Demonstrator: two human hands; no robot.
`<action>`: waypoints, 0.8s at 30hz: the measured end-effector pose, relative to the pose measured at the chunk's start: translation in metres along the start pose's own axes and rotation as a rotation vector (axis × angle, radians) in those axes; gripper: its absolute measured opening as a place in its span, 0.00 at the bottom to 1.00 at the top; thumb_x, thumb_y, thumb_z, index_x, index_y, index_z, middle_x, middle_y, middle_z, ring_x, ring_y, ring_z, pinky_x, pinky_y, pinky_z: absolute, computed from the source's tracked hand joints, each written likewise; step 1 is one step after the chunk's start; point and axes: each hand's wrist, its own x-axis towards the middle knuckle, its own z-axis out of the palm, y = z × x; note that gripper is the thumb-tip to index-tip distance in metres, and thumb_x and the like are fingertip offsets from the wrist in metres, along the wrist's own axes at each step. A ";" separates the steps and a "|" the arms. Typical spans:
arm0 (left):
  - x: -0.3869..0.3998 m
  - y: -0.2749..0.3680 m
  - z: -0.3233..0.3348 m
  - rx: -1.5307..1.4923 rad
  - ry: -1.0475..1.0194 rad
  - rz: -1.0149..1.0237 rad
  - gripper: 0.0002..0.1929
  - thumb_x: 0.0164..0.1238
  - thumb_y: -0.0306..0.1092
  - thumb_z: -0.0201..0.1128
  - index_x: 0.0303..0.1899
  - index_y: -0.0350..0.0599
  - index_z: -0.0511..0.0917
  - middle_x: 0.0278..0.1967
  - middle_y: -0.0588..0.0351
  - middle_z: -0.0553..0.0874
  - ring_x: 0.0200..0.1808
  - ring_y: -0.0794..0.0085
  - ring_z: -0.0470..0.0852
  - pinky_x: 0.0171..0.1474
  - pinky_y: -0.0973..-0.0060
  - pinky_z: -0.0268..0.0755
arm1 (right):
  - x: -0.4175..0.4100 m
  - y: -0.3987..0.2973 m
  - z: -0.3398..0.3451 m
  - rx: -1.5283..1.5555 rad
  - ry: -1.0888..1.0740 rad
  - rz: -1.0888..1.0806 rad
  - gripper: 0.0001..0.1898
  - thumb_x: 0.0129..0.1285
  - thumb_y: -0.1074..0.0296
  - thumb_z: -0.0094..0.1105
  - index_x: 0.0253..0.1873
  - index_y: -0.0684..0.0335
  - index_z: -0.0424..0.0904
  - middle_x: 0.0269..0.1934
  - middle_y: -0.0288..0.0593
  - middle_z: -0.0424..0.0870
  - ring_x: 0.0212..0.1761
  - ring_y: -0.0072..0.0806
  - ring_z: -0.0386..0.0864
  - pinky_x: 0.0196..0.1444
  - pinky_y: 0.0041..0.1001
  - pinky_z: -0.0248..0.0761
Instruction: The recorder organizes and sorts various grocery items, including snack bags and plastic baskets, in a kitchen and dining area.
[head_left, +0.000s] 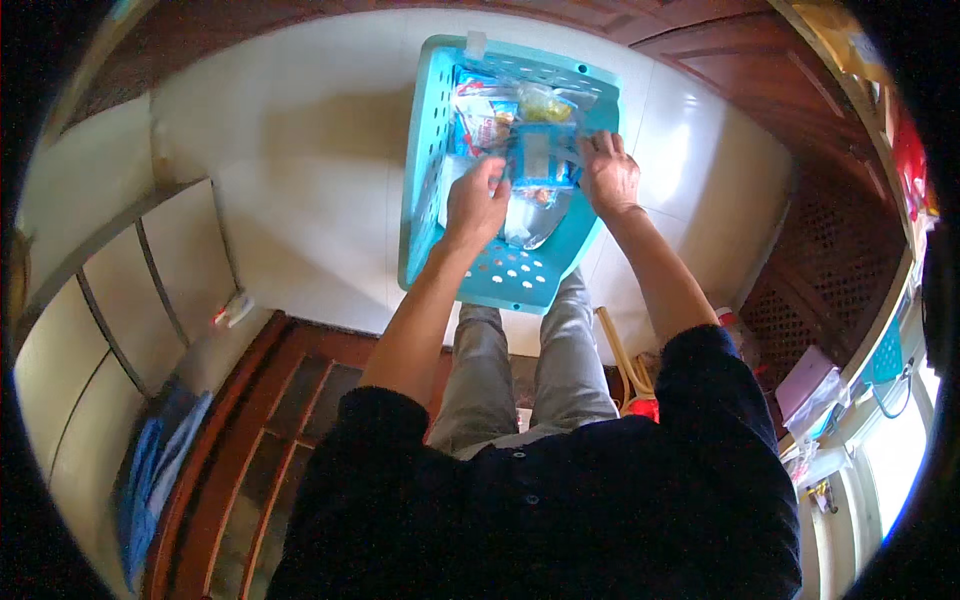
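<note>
My left hand (478, 201) and my right hand (609, 172) are over a teal perforated plastic basket (420, 172). Between them is a blue plastic packet (541, 159) with a pale panel, slightly blurred. The right hand's fingers are closed on clear plastic at the packet's right side. Curled fingers of the left hand lie beside its left edge; whether they grip it is unclear. Further packets (480, 124) with red, white and blue print lie in the basket, with a clear bag of something yellow-green (544, 105) at the back. A clear and silvery bag (531, 219) lies nearer me.
The basket stands on a pale tiled floor (315, 225) before my legs. Dark wooden cabinets (750, 97) curve along the far and right sides. A brown wooden frame (247, 450) and blue cloth (154, 465) are at lower left. Yellowish bars (619, 345) stand beside my right leg.
</note>
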 end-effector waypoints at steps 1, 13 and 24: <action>0.013 0.004 0.008 -0.005 -0.006 0.006 0.16 0.59 0.30 0.63 0.50 0.40 0.75 0.42 0.51 0.84 0.42 0.62 0.83 0.46 0.67 0.75 | -0.006 0.003 0.000 -0.007 0.000 0.007 0.14 0.51 0.74 0.55 0.46 0.57 0.77 0.44 0.41 0.77 0.48 0.38 0.76 0.38 0.35 0.76; 0.080 0.006 0.036 -0.047 0.235 -0.122 0.19 0.46 0.36 0.73 0.38 0.36 0.78 0.32 0.43 0.84 0.37 0.51 0.83 0.42 0.64 0.75 | -0.079 -0.046 -0.028 0.488 0.050 -0.060 0.11 0.48 0.77 0.57 0.38 0.58 0.80 0.39 0.38 0.78 0.41 0.37 0.79 0.34 0.34 0.77; 0.003 0.054 -0.027 -0.445 0.211 -0.327 0.13 0.59 0.39 0.69 0.30 0.36 0.81 0.18 0.66 0.74 0.21 0.84 0.67 0.24 0.80 0.59 | -0.090 0.004 -0.039 0.686 -0.212 0.530 0.16 0.54 0.73 0.60 0.49 0.58 0.76 0.49 0.48 0.77 0.49 0.46 0.76 0.47 0.38 0.72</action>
